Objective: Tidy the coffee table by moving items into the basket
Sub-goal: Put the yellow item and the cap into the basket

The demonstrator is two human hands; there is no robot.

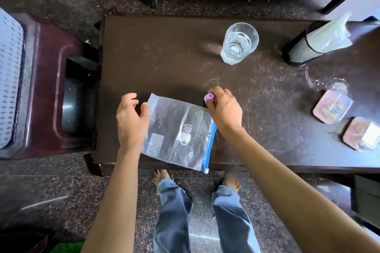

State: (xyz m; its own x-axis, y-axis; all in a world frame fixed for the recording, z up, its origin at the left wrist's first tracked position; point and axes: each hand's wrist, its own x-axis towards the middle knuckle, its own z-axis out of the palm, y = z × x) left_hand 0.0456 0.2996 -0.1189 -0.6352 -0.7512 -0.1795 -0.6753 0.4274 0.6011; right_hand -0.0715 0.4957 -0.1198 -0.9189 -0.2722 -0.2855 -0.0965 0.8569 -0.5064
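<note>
A clear zip bag [178, 131] with a blue zipper strip lies on the dark brown coffee table [164, 57], near its front edge. My left hand [131, 119] grips the bag's left edge between thumb and fingers. My right hand [224, 109] is at the bag's upper right corner and pinches a small purple cap-like object [209, 96]. A white perforated basket [10, 80] sits at the far left on a maroon plastic stool [47, 96].
A glass of water [239, 43] stands at the back of the table. A black mesh holder with white plastic [316, 43] stands at the right. Two lidded plastic boxes [333, 107] [362, 133] lie near the right edge. A sofa runs along the top.
</note>
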